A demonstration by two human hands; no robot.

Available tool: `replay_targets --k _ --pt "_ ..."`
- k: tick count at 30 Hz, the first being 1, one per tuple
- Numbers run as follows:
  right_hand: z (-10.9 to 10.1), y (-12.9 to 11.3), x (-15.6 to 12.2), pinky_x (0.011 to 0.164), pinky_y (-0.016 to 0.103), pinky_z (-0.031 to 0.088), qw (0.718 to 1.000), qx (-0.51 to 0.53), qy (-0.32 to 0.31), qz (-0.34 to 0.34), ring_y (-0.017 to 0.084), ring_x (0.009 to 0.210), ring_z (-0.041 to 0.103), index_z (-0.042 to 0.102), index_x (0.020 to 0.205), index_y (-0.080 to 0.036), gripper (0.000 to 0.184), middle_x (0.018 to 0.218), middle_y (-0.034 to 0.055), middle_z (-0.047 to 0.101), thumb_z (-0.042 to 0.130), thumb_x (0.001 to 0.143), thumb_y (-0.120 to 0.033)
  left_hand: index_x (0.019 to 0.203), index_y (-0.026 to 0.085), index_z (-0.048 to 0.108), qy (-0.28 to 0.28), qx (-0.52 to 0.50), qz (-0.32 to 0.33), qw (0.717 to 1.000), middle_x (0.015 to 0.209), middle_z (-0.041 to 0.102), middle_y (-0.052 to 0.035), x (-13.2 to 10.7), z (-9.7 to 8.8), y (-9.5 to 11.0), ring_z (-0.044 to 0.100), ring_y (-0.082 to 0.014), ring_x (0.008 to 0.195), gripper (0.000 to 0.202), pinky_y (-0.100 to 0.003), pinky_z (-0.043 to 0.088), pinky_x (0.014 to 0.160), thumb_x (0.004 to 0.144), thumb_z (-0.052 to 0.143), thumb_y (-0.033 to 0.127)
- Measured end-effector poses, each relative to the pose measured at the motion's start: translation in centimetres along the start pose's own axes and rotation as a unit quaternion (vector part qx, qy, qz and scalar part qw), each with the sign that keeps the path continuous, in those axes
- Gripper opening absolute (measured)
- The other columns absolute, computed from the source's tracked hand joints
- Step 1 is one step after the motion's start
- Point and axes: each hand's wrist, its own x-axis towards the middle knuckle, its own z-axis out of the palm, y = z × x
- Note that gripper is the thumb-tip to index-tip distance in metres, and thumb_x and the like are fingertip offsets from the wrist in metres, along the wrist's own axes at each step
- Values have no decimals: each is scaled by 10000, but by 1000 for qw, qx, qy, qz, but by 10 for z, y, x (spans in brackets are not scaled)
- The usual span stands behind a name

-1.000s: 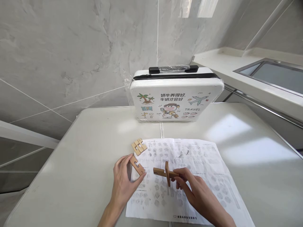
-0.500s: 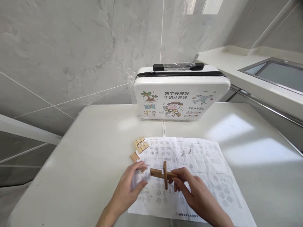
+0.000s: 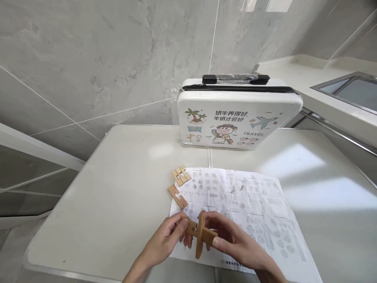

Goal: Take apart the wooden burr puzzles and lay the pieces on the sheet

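Note:
Both hands meet over the near edge of a printed instruction sheet (image 3: 250, 204). My right hand (image 3: 235, 245) pinches a crossed pair of notched wooden puzzle pieces (image 3: 201, 232), lifted off the paper. My left hand (image 3: 165, 243) has its thumb and fingertips closed on the left end of that same assembly. A single notched wooden piece (image 3: 177, 196) lies loose on the table just beyond my left hand. Farther back sits a small group of wooden pieces (image 3: 181, 175) at the sheet's top left corner.
A white travel case (image 3: 238, 114) with cartoon print and a black handle stands at the back of the white table (image 3: 118, 196), against a grey marble wall. A counter with a sunken sink (image 3: 350, 88) runs along the right.
My left hand let go of the single notched piece, left it on the table and moved right to grip the crossed assembly. The assembly came nearer to me. The camera view shifted left.

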Motion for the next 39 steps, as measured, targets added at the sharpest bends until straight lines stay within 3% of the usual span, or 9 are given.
replay_targets --k 7,16,18,20,24,27,31,35,39 --pt "9 14 2 605 251 525 989 142 34 22 140 702 590 567 992 -219 455 807 -4 571 821 846 -567 842 183 583 -17 -14 -5 1000 715 644 -25 -9 -4 -6 577 -166 715 453 -293 440 767 1050 476 571" --pt "30 17 3 405 159 353 972 226 62 30 56 500 389 580 915 -225 464 722 -55 480 884 772 -545 783 200 548 2 -47 9 999 624 571 -8 -16 4 -9 533 -172 666 499 -289 417 745 1035 462 623" --pt "28 16 -2 372 157 315 968 245 52 15 46 454 341 569 878 -232 467 689 -67 445 871 774 -572 775 200 546 28 -44 7 999 615 547 2 -18 -2 -11 511 -165 647 505 -285 414 736 1032 460 627" --pt "20 11 -11 334 170 277 968 247 49 -23 46 420 318 542 826 -238 522 682 -66 432 846 755 -656 727 208 512 103 -29 10 994 586 481 20 -20 -16 -15 464 -157 614 533 -276 402 708 1030 439 641" --pt "-2 -10 -20 591 239 466 988 -2 154 -2 131 653 538 664 935 -222 383 750 -4 552 726 913 -600 690 212 492 235 112 -1 966 645 502 6 -25 -54 -21 447 -169 664 565 -270 373 694 1009 440 675" --pt "-9 -20 -9 632 281 449 961 -199 181 59 175 710 570 680 1040 -230 379 797 23 619 556 1018 -587 727 211 525 193 187 -33 963 633 527 13 -24 -74 -19 440 -164 628 549 -264 362 655 1004 437 677" --pt "-3 -16 19 601 287 400 892 -397 203 68 194 692 600 628 976 -232 299 834 37 672 486 1061 -481 693 214 492 144 267 -54 951 589 553 26 -10 -79 -8 445 -148 567 545 -251 346 602 989 458 670" --pt "6 -7 48 556 272 335 843 -504 167 89 193 656 624 577 939 -227 197 853 38 703 481 1067 -341 680 218 496 103 322 -79 938 554 602 28 8 -77 2 486 -146 517 554 -248 354 573 971 449 688" --pt "8 -3 71 536 264 273 812 -550 162 109 194 658 627 558 907 -226 177 821 27 700 514 1057 -310 662 227 482 128 373 -92 915 524 625 16 20 -76 5 573 -170 510 547 -264 389 600 975 424 673"
